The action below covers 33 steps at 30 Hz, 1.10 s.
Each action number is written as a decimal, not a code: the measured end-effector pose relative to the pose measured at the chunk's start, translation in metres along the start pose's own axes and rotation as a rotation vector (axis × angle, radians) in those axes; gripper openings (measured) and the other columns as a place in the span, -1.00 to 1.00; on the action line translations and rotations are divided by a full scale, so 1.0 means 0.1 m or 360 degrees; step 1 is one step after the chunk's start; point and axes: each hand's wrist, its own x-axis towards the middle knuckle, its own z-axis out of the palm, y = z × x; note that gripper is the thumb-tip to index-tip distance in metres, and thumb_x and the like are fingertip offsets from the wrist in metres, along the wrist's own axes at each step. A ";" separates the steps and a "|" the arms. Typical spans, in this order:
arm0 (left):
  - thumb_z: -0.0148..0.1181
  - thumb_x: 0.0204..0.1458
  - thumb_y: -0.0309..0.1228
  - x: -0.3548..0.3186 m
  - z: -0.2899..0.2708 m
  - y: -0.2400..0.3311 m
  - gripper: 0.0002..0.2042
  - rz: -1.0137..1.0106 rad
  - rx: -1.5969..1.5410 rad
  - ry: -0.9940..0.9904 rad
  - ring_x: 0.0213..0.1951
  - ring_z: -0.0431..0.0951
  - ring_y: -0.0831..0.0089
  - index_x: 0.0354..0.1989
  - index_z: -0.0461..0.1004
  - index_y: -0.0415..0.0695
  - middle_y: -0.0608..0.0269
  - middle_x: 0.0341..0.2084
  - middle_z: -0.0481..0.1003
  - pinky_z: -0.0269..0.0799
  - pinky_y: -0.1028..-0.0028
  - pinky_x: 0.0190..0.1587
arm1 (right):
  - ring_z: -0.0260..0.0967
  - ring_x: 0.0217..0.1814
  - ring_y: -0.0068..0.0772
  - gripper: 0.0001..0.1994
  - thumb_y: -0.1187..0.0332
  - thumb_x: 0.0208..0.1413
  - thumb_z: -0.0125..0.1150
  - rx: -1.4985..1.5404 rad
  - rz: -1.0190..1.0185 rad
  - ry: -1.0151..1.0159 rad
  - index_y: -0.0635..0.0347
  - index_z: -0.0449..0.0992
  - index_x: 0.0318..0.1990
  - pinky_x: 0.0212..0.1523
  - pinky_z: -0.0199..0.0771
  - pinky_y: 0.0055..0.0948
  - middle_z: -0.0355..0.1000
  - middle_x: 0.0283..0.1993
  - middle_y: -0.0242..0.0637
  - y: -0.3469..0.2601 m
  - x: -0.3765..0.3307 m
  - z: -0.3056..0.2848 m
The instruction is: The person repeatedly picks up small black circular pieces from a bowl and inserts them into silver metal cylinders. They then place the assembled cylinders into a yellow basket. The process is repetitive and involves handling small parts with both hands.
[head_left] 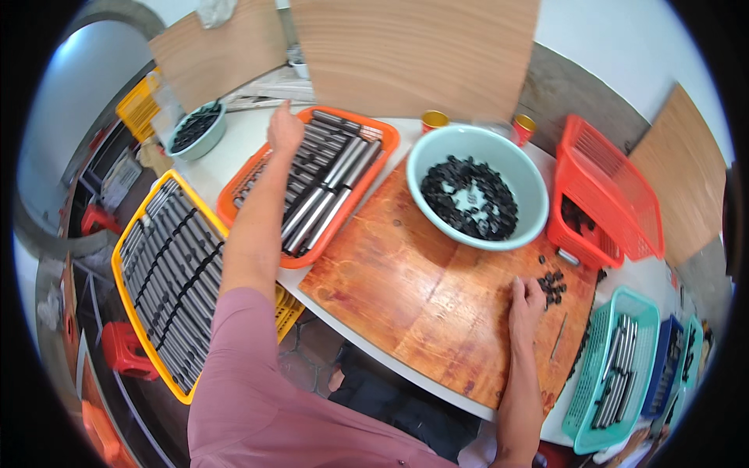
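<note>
My left arm stretches across the orange basket (312,261), and my left hand (286,132) is over its far left rim. One finger points away; the others look curled, and whatever they might hold is hidden. Metal rods with black fittings (331,187) lie in rows in this basket. My right hand (527,306) rests low over the wooden board (406,304), its fingers curled together. It is beside a small pile of black plastic caps (552,287); anything in its fingers is too small to make out. A thin rod-like tool (559,337) lies right of this hand.
A pale green basin (417,207) of black caps stands on the board. Red baskets (608,187) are stacked at right, near a green basket (581,421) with rods. A yellow crate (129,296) of rods is at left, and a smaller basin (207,144) of black pieces behind it.
</note>
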 end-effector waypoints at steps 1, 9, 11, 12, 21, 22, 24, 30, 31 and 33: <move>0.09 0.10 -0.47 -0.01 0.03 0.04 -0.54 0.0095 -0.0011 -0.0002 0.10 0.54 -0.04 0.23 0.45 -0.13 -0.07 0.09 0.53 0.43 0.07 0.17 | 0.12 -0.46 -0.61 -0.73 0.36 0.25 0.21 -0.0038 -0.0011 0.0003 0.35 0.43 -0.47 -0.45 0.15 -0.45 0.23 -0.56 -0.41 0.01 0.01 -0.01; 0.10 0.12 -0.40 0.02 0.00 0.68 -0.60 0.0363 -0.0309 0.0258 0.00 0.58 0.11 0.18 0.49 -0.09 0.08 -0.06 0.59 0.45 0.17 0.06 | 0.39 -0.46 -0.25 -0.74 0.28 0.21 0.22 -0.0064 -0.0099 0.0071 0.35 0.53 -0.38 -0.35 0.37 -0.26 0.41 -0.52 -0.07 -0.11 0.00 0.03; 0.12 0.16 -0.36 -0.17 -0.17 1.15 -0.63 0.0379 -0.0464 0.0267 -0.11 0.58 0.18 0.15 0.51 -0.12 0.12 -0.16 0.59 0.45 0.22 0.01 | 0.44 -0.43 -0.15 -0.75 0.27 0.21 0.24 -0.0037 -0.0118 0.0068 0.33 0.55 -0.35 -0.35 0.39 -0.23 0.46 -0.47 -0.05 -0.01 0.01 0.03; 0.13 0.19 -0.34 -0.35 -0.30 1.44 -0.64 0.0390 -0.0543 0.0260 -0.16 0.57 0.23 0.14 0.52 -0.13 0.14 -0.21 0.58 0.46 0.26 -0.03 | 0.48 -0.40 -0.18 -0.78 0.28 0.20 0.24 -0.0039 -0.0043 0.0059 0.31 0.55 -0.28 -0.33 0.42 -0.25 0.47 -0.47 -0.06 -0.02 0.01 0.03; 0.15 0.24 -0.39 -2.96 -0.85 2.90 -0.81 0.1032 -0.1557 -0.0340 -0.45 0.48 0.40 -0.33 0.55 -0.26 0.18 -0.50 0.51 0.38 0.36 -0.32 | 0.49 -0.33 -0.15 -0.79 0.45 0.14 0.25 0.0005 -0.0382 0.0528 0.24 0.47 -0.09 -0.28 0.47 -0.23 0.45 -0.35 -0.11 -0.14 -0.05 -0.13; 0.16 0.24 -0.39 -3.21 -0.79 2.94 -0.78 0.1193 -0.1510 -0.0360 -0.47 0.47 0.37 -0.41 0.53 -0.27 0.16 -0.53 0.50 0.37 0.35 -0.34 | 0.49 -0.32 -0.18 -0.79 0.47 0.13 0.25 0.0029 -0.0411 0.0668 0.25 0.46 -0.08 -0.28 0.47 -0.25 0.45 -0.35 -0.13 -0.18 -0.03 -0.22; 0.19 0.22 -0.37 -3.68 -0.64 3.03 -0.75 0.0997 -0.1670 -0.0764 -0.51 0.46 0.27 -0.46 0.52 -0.29 0.10 -0.56 0.48 0.35 0.31 -0.37 | 0.48 -0.32 -0.23 -0.78 0.51 0.11 0.26 0.0149 -0.0384 0.0847 0.27 0.46 -0.09 -0.28 0.47 -0.27 0.45 -0.35 -0.15 -0.32 0.00 -0.51; 0.22 0.20 -0.35 -3.93 -0.19 2.86 -0.75 0.0829 -0.1491 -0.1146 -0.51 0.49 0.24 -0.40 0.54 -0.32 0.04 -0.55 0.49 0.38 0.31 -0.36 | 0.54 -0.28 -0.30 -0.84 0.39 0.10 0.29 -0.0355 -0.0184 0.0411 0.27 0.57 -0.22 -0.22 0.52 -0.36 0.56 -0.30 -0.15 -1.11 -0.61 -1.82; 0.23 0.20 -0.34 -3.90 -0.14 2.81 -0.76 0.0874 -0.1513 -0.1101 -0.49 0.51 0.23 -0.37 0.55 -0.32 0.03 -0.53 0.50 0.40 0.30 -0.35 | 0.56 -0.26 -0.25 -0.82 0.36 0.10 0.29 -0.0608 -0.0084 0.0347 0.26 0.57 -0.21 -0.19 0.53 -0.32 0.58 -0.29 -0.14 -1.10 -0.71 -2.05; 0.23 0.19 -0.35 -3.87 -0.14 2.81 -0.76 0.0904 -0.1518 -0.1073 -0.45 0.54 0.20 -0.35 0.56 -0.32 0.02 -0.49 0.51 0.41 0.29 -0.32 | 0.58 -0.19 -0.14 -0.78 0.30 0.07 0.29 -0.1059 0.0141 0.0237 0.26 0.57 -0.20 -0.14 0.53 -0.23 0.60 -0.25 -0.11 -1.04 -0.86 -2.55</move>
